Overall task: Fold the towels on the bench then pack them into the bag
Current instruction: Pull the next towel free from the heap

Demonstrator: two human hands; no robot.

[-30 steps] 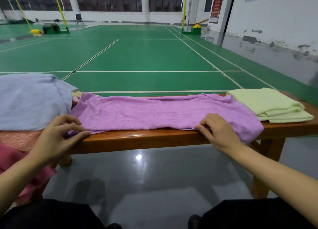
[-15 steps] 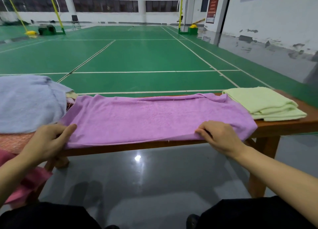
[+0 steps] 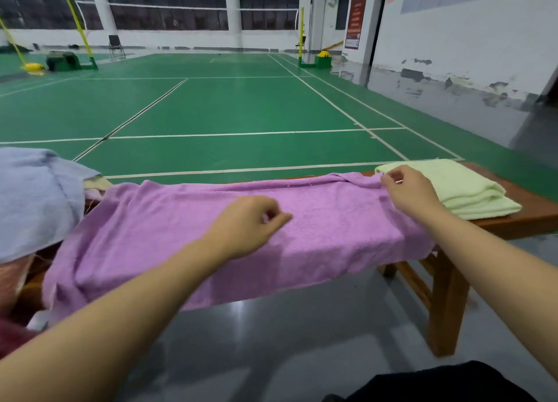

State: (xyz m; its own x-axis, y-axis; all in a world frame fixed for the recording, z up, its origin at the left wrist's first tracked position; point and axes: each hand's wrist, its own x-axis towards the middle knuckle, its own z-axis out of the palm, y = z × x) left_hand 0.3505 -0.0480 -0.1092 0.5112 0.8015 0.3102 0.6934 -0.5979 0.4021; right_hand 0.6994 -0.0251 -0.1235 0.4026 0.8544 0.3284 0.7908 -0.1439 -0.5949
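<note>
fingers (image 3: 273, 217) of the left hand (image 3: 244, 226) are curled in, thumb and forefinger tips meeting on the middle of the purple towel (image 3: 332, 229); whether they pinch cloth or only rest on it cannot be told. the right hand (image 3: 412, 190) sits further back at the towel's far right corner, its fingers bent and pinching the cloth edge there. both bare forearms reach in from the near side. the purple towel lies spread along the wooden bench (image 3: 531, 217), its near edge hanging over the front of the seat. just beside its right end, a folded pale green towel (image 3: 465, 187) lies stacked on the bench, touching the right hand's far side. at the left end a light blue towel (image 3: 33, 199) is heaped up, with reddish cloth (image 3: 12, 335) below it. beyond the bench stretches a green court floor (image 3: 226, 108) with white lines, and a net (image 3: 181, 8) at the back.
</note>
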